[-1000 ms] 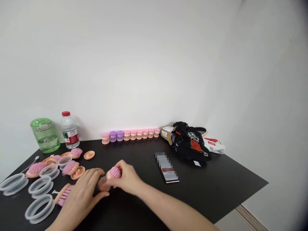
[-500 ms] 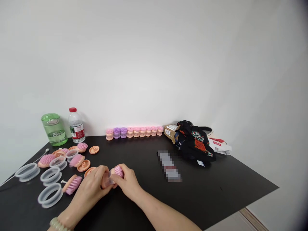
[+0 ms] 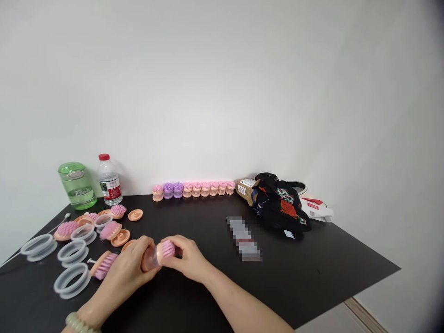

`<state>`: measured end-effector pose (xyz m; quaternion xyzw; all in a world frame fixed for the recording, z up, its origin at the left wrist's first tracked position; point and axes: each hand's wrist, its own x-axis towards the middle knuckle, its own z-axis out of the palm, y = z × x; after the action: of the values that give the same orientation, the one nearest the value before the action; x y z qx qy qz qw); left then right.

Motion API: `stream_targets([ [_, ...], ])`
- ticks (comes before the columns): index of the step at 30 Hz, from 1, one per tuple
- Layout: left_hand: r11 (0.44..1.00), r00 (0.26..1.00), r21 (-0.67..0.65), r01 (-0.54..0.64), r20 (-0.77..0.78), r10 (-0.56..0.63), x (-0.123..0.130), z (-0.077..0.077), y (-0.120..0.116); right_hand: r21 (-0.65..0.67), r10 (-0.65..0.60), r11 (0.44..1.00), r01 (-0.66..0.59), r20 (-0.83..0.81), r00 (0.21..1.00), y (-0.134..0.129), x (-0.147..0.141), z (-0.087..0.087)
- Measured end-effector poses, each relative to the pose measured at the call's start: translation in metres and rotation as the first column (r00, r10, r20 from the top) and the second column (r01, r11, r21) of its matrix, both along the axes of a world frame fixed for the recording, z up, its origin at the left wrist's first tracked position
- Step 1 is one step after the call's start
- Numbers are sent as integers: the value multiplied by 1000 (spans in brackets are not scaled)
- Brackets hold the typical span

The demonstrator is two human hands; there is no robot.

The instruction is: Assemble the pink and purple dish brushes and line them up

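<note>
Head view, looking down at my own hands: my left hand (image 3: 124,272) and my right hand (image 3: 185,259) are both clenched around one pink-bristled brush (image 3: 168,249), held between them over the black desk (image 3: 312,273). My left grip wraps the brush's peach end, while my right fingers (image 3: 180,245) close around the bristled head. A beaded bracelet (image 3: 77,323) sits on my left wrist. Just beside my left hand, a long-handled peach brush (image 3: 103,265) with pink bristles lies on the desk, and beyond it are scattered clear plastic rings (image 3: 62,287), flat peach discs (image 3: 135,215) and more pink brushes (image 3: 110,230), with a thin white cable (image 3: 58,225) off at the left edge. Along the far edge of the desk, by the wall, stands a neat row of nine small brushes (image 3: 196,189) — seven pink, two purple. To the left of that row are a green plastic jar (image 3: 77,186) and a water bottle (image 3: 109,180) with a red cap. To the right are a cardboard box (image 3: 246,190), a bundle of black patterned cloth (image 3: 280,208) and a white-and-red packet (image 3: 316,209), with a pixelated, unreadable oblong (image 3: 243,238) lying nearer me.
</note>
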<state>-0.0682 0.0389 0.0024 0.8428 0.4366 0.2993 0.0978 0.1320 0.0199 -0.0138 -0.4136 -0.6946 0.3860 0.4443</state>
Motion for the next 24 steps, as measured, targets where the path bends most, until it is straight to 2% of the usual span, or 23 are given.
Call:
stream_targets([
  [3, 1000, 1000, 19, -14, -18, 14, 0, -3, 1, -5, 67, 998, -68, -64, 996, -2, 1, 2],
  [6, 998, 999, 60, 35, -37, -32, 0, -6, 1, -105, 1, 994, 0, 10, 1000, -4, -1, 3],
  [10, 991, 995, 109, 78, -66, -71, 1, -9, 1, -39, -21, 999, 23, 41, 999, -3, -2, 3],
  [14, 988, 993, 121, 95, -83, -85, 0, -10, 1, -98, -60, 993, 72, 114, 992, -4, 0, 7],
  [16, 986, 992, 128, 109, -82, -99, 0, -10, 1, -63, -72, 995, 82, 158, 985, -5, 0, 9],
  [18, 988, 991, 112, 110, -87, -100, 0, -9, 1, -1, -59, 998, 60, 149, 987, -6, 0, 9],
  [22, 993, 994, 76, 88, -74, -82, 1, -9, 0, -56, -82, 994, 93, 182, 980, -5, -1, 7],
  [24, 996, 996, 33, 79, -53, -77, 2, -8, 0, -9, -103, 994, 107, 210, 972, -5, -1, 7],
])
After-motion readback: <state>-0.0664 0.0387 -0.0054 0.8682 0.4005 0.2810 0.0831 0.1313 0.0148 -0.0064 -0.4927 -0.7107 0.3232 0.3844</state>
